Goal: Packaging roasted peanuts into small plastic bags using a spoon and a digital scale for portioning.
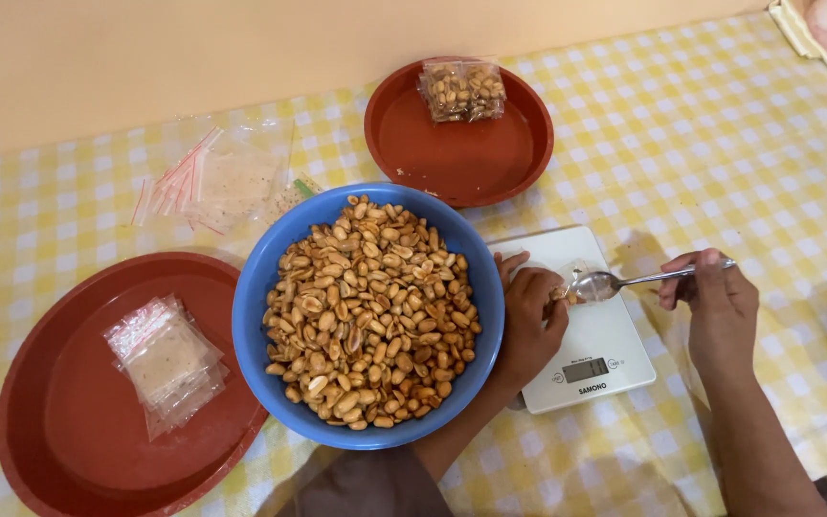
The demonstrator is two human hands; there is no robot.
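While my left hand (531, 316) pinches a small clear bag (567, 287) over the white kitchen scale (591, 335), just beside the blue bowl of peanuts (368, 316), my right hand (715, 297) closes its fingers (696, 278) around a metal spoon (624, 282) whose bowl touches the bag's mouth.

Home table – checked tablecloth (720, 124), kitchen scale (595, 354), bowl of peanuts (260, 287).

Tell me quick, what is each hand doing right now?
Left hand: closed around a small clear bag over the white scale.
Right hand: closed, holding a metal spoon.
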